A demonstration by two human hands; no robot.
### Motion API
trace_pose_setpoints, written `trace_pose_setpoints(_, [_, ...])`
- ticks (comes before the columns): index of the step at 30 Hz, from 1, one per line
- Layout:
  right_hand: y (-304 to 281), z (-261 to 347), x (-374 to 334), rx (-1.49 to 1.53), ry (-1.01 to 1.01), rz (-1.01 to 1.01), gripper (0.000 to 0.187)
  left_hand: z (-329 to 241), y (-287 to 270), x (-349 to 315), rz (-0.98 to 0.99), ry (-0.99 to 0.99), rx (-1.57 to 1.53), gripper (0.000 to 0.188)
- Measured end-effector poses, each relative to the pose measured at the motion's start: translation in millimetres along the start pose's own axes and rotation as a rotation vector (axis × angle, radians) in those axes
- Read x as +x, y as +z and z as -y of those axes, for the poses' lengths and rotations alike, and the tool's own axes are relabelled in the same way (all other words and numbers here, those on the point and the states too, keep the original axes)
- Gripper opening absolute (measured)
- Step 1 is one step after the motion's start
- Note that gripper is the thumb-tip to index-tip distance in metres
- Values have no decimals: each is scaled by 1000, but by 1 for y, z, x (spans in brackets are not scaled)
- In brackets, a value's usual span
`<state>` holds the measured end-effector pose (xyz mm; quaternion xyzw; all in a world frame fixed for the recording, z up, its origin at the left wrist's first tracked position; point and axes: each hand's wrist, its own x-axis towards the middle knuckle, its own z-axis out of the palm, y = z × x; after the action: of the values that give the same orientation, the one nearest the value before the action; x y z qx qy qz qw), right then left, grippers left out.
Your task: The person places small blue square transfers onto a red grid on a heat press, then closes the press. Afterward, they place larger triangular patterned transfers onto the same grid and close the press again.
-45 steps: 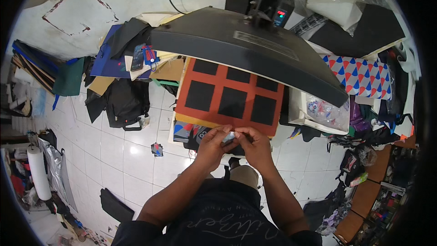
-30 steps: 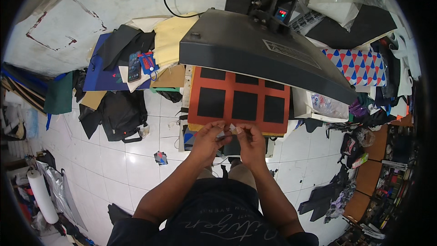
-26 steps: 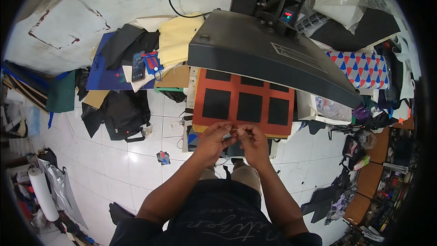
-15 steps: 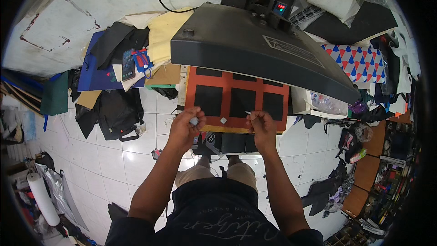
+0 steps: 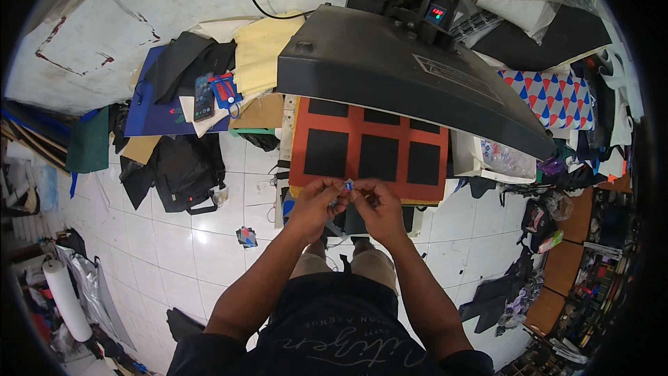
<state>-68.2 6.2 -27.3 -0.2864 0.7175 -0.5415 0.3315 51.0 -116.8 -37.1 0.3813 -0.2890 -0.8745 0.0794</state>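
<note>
Right at the near edge of the red sheet [image 5: 353, 155] with black squares, my two hands meet fingertip to fingertip. Between them is a small label-like piece [image 5: 348, 186], blue with pale grey edges, too small to make out further. My left hand [image 5: 314, 210] pinches it from the left, its other fingers curled; something greyish shows below its fingertips. My right hand [image 5: 378, 210] pinches the piece from the right with thumb and forefinger. The sheet lies on the lower bed of a heat press, under its raised dark upper plate [image 5: 403, 73].
The raised plate overhangs the sheet's far side. Left of the press are a phone [image 5: 204, 97], yellow cloth [image 5: 263, 52] and dark fabric. A black backpack [image 5: 182, 173] and a small stack of coloured pieces [image 5: 246, 237] lie on the tiled floor. A patterned package [image 5: 550, 99] sits at right.
My hands have come together from either side of the sheet's near edge. The small pale square that lay on the sheet no longer shows there. The view has shifted slightly.
</note>
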Motion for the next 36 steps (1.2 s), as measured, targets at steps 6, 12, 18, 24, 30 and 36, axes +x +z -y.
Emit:
trace_pose_setpoints(6, [8,-8,5,152,98,-79,14,8,-1,3,-104,24,-6,15])
trace_pose_setpoints(12, [3,-13,14,-55,161,70,13,18,-6,1,-128,4,-35,16])
trace_pose_setpoints(18, [-3,-10,49,-252,87,114,19,28,-17,5,-222,-14,11,22])
trace_pose_setpoints(24, [-5,-6,97,-487,-50,308,19,21,-25,11,-198,32,252,26])
trace_pose_setpoints(30, [1,-12,100,-759,-188,270,19,12,-22,18,-146,122,412,35])
trace_pose_setpoints(36, [6,-14,94,-800,-280,232,18,9,-18,21,-121,164,501,41])
